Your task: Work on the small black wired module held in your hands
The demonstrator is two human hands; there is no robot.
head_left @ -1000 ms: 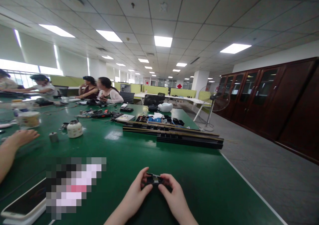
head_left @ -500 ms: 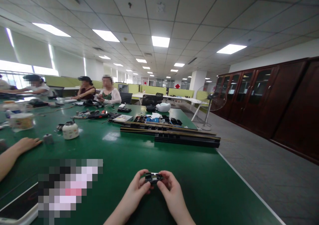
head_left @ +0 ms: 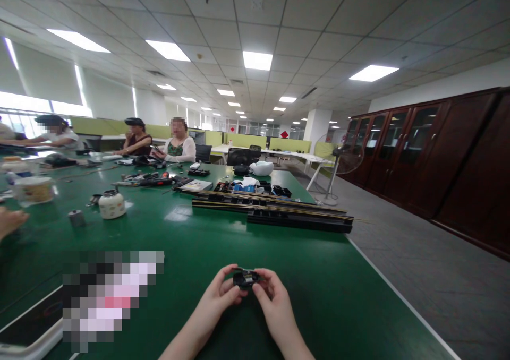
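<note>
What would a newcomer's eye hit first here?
Probably the small open black casing, held between the left hand and right hand at bottom centre. Next, the long black bars on the green table beyond. Dark wooden cabinets line the right side.

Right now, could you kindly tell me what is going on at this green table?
A person's left hand and right hand together hold a small black part over the near side of the green table. Beyond them lie long black strips, and off to the left stand a white jar and a grey cylinder. Another person's hand shows at the left edge, and other people sit farther back.
</note>
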